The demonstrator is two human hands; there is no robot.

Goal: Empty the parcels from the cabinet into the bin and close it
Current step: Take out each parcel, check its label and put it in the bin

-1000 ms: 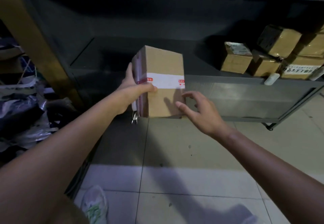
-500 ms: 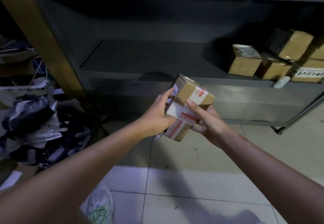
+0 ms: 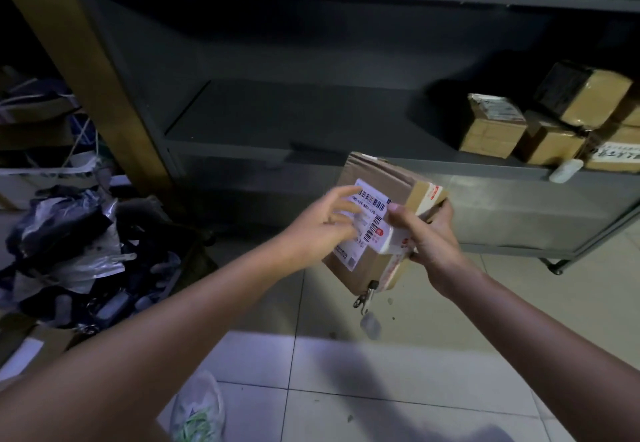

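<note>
Cardboard parcel in right hand

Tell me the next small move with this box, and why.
Probably swing the box left and down toward the bin. The right hand grips its right edge and the left hand lies open on the label, so it is off the shelf, where other parcels wait.
</note>
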